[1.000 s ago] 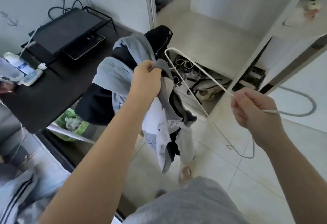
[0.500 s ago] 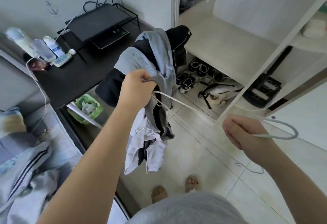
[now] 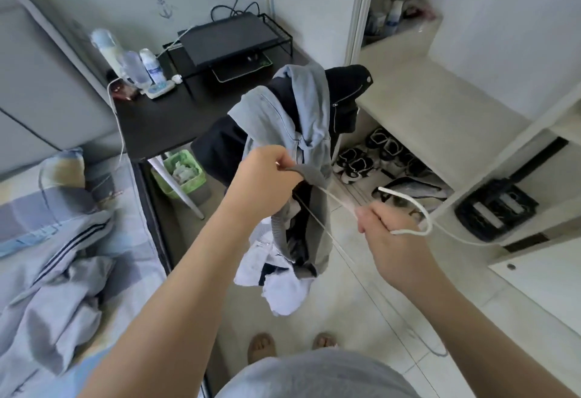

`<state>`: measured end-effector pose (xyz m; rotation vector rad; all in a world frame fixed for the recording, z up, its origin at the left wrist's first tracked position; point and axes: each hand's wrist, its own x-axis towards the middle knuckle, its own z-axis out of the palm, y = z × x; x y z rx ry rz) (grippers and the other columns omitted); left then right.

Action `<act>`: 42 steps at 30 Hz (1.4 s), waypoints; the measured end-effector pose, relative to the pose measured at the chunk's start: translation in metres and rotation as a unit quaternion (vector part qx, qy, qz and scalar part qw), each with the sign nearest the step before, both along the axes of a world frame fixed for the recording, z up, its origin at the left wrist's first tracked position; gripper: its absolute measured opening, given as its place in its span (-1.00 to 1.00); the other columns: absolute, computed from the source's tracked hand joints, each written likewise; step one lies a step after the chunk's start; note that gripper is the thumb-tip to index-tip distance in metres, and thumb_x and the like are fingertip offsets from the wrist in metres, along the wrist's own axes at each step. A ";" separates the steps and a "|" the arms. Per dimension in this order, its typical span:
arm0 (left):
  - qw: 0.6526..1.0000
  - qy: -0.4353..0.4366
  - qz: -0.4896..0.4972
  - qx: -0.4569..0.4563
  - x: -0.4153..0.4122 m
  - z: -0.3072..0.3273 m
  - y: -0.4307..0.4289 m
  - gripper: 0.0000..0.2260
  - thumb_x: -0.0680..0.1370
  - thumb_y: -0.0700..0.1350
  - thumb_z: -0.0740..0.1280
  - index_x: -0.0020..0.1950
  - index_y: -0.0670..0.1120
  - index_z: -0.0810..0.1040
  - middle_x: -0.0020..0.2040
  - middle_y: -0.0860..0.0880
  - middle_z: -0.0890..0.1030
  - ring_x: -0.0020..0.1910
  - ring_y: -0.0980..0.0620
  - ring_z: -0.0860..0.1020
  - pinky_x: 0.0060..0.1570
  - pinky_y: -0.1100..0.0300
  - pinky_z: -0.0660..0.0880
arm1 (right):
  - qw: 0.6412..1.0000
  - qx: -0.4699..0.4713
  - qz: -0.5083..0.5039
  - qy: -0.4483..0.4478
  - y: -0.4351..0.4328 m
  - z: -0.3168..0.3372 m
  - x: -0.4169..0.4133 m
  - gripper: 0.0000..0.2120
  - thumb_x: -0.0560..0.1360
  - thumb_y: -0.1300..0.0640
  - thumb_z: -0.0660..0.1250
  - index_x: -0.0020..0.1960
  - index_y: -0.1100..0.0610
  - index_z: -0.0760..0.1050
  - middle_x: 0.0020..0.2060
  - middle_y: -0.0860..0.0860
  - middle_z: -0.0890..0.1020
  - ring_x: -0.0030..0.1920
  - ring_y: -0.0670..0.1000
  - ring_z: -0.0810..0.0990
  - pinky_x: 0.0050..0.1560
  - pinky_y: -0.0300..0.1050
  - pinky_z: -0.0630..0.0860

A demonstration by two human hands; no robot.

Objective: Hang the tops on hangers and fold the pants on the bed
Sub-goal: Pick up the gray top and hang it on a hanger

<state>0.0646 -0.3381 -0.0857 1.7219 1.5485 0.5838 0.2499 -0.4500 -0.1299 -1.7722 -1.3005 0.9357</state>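
- Head view, the grip: the left hand pinches the neck edge of a grey top, fingers curled tight on the cloth; the right hand is clenched round the neck of a white hanger, just below its hook.
- Head view, the deciding relation: the hanger's long axis runs from the right hand up and leftward to the left hand, back toward the black desk; one wire arm reaches the top's neck opening, though I cannot tell how far in it sits; the top hangs limp below the left hand, in the air on the near side of the desk, in front of a chair heaped with a pale blue garment and dark ones.
- My judgement — the right hand is the one placed to feed the hanger on, while the left keeps the neck spread.
- Head view, containers: a green bin under the desk holds pale crumpled waste; the wardrobe's low compartment, right of the desk, holds shoes.
- Striped grey pants lie unfolded on the bed, left of the desk and nearer the camera.
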 end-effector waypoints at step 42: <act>0.960 0.023 -0.161 0.229 0.038 -0.011 -0.067 -0.91 0.61 -0.16 0.37 -0.04 -0.13 0.64 -0.25 0.13 0.54 -0.22 0.03 0.53 -0.17 -0.05 0.51 | 0.971 0.165 0.146 0.089 0.048 0.027 0.050 -0.65 0.56 0.12 0.05 -0.34 0.23 0.34 -0.54 -0.03 0.34 -0.47 -0.09 0.30 -0.42 -0.28 0.25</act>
